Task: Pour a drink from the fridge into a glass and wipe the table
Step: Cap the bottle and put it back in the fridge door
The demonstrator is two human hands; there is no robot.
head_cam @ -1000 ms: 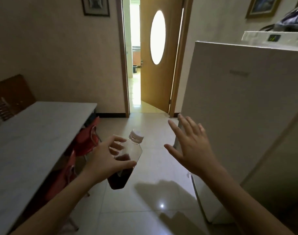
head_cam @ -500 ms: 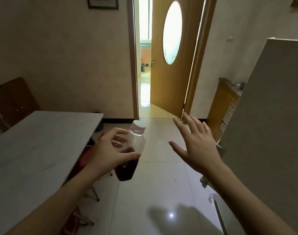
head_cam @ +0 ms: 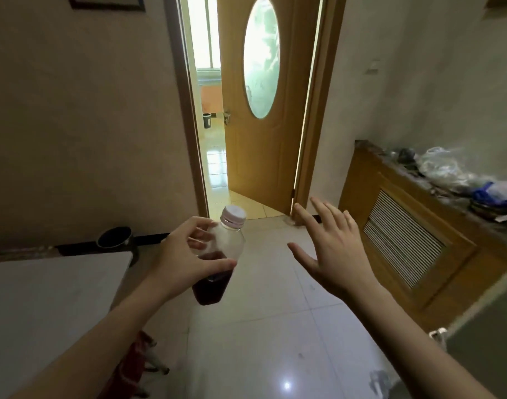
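1. Left hand (head_cam: 183, 260) is wrapped around the middle of the bottle (head_cam: 220, 263), thumb across the front, fingers (head_cam: 199, 240) curled behind the shoulder. Firmly clamped.
2. Right hand (head_cam: 330, 249) is spread wide, fingers apart, palm forward, holding nothing. It is near the bottle but not touching it.
3. The bottle is carried in the air above the floor (head_cam: 260, 326), just beyond the near right corner of the table (head_cam: 44, 306), tilted with the cap (head_cam: 233, 216) leaning away and to the right.
4. Contents: dark liquid fills only the lower part; the upper part is clear and empty. Judged light, with weight low down.
5. Handling estimate: thin clear plastic, likely to flex if squeezed hard; may be cold and damp from the fridge, so possibly slippery, though no droplets are visible.
6. Best hold, in my judgement: around the waist as now, with the free hand taking the ribbed cap to unscrew it.
7. No glass is in view.
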